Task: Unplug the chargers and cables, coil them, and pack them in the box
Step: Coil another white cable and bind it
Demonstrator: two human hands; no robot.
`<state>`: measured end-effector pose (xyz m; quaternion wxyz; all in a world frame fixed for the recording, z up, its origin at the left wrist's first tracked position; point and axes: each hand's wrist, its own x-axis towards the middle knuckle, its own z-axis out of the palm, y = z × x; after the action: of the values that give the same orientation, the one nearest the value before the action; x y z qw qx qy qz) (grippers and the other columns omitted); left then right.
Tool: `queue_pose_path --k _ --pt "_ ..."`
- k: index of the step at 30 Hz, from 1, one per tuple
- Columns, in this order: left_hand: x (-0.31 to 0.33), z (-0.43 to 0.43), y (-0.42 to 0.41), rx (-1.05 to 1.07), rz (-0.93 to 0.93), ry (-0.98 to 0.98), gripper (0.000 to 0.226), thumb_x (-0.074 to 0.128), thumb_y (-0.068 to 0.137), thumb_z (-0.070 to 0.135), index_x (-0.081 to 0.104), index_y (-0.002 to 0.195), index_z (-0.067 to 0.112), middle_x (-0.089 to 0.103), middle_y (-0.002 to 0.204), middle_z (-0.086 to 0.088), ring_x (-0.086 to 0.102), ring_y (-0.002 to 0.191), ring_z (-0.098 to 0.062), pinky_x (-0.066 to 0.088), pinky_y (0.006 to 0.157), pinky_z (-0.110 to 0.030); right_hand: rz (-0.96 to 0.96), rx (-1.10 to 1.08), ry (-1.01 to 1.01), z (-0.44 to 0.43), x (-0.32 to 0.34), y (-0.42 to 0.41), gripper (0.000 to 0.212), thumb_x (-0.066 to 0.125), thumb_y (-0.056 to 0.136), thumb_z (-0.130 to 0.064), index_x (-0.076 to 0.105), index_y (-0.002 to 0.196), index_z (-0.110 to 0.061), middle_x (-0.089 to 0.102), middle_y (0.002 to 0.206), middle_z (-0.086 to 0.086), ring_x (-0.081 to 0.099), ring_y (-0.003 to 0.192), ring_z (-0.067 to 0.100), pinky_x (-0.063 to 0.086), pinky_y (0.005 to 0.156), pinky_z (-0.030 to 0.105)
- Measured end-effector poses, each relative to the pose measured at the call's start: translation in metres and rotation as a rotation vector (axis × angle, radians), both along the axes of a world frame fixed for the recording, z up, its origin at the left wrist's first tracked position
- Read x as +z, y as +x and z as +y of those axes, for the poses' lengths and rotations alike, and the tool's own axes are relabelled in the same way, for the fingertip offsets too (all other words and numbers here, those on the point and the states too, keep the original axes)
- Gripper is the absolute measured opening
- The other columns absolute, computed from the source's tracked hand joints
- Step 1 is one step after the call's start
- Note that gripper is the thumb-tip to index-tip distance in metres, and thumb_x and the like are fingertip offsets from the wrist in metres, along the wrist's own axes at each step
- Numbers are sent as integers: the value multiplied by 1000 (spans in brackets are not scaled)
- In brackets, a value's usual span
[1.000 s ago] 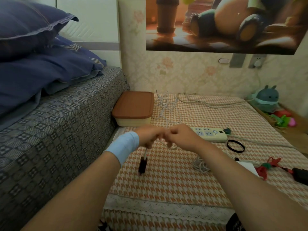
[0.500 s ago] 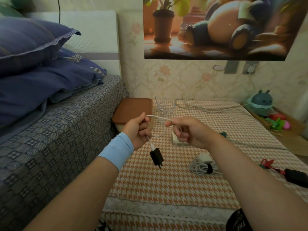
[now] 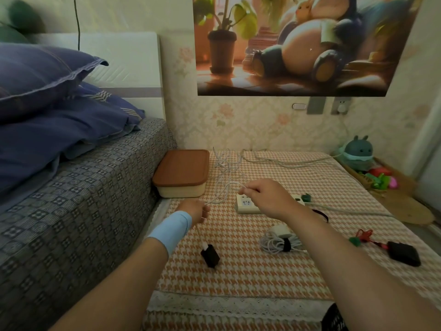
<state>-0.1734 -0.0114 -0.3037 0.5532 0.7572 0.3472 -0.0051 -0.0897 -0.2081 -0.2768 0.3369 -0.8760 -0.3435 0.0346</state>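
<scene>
**White cable stretched between both hands, black charger hanging below**

Head view: A white cable [image 3: 224,191] is held at frame centre, running from lower left to upper right. It is gripped by the curled fingers of the left hand [image 3: 194,210] and pinched by the fingers of the right hand [image 3: 265,198]. A black charger [image 3: 210,255] is hung beneath the left hand, its long axis near upright, cable end uppermost. The tabletop [image 3: 250,283] is covered by an orange houndstooth cloth and is flanked at left by a bed [image 3: 71,199]. A lidded box [image 3: 181,174] is set at the back, beside the bed. A power strip [image 3: 245,204] is partly hidden by the right hand. A coiled white bundle [image 3: 279,243] and a black adapter [image 3: 403,253] are seen at right.
</scene>
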Motion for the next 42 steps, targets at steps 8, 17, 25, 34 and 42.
queue_pose_path --k 8,17,25,34,42 --pt "21 -18 -1 -466 -551 654 62 42 94 -5 39 147 27 48 145 0 44 133 -17 37 107 -27 -203 98 -146 24 2 -14 31 48 105 -42 76 107 -29 68 72 -9 60 65 7 44 58 32" --pt "40 -25 -1 -519 -262 713 33 44 96 29 58 126 25 65 108 -7 60 90 -23 50 78 -34 -238 63 -219 43 7 -26 17 65 83 -24 74 76 -12 70 73 7 65 69 28 52 58 39" --pt "31 7 -8 -554 -302 485 38 60 95 35 68 64 15 45 51 3 37 51 -14 34 54 -25 -142 92 -272 33 6 -24 53 50 85 -58 71 63 -15 72 61 -6 53 46 7 44 49 25" --pt "33 48 -20 -187 -599 -63 34 49 101 21 64 72 10 37 53 4 34 50 -13 41 57 -26 -17 4 -282 9 -19 21 26 57 96 -27 65 80 -8 64 80 8 57 78 24 42 73 33" --pt "24 87 -18 341 -666 -195 35 42 103 28 54 72 16 38 41 11 26 33 -7 20 38 -14 56 -30 -112 7 -11 20 54 53 99 -56 75 69 -17 59 52 -2 54 49 18 50 61 33"
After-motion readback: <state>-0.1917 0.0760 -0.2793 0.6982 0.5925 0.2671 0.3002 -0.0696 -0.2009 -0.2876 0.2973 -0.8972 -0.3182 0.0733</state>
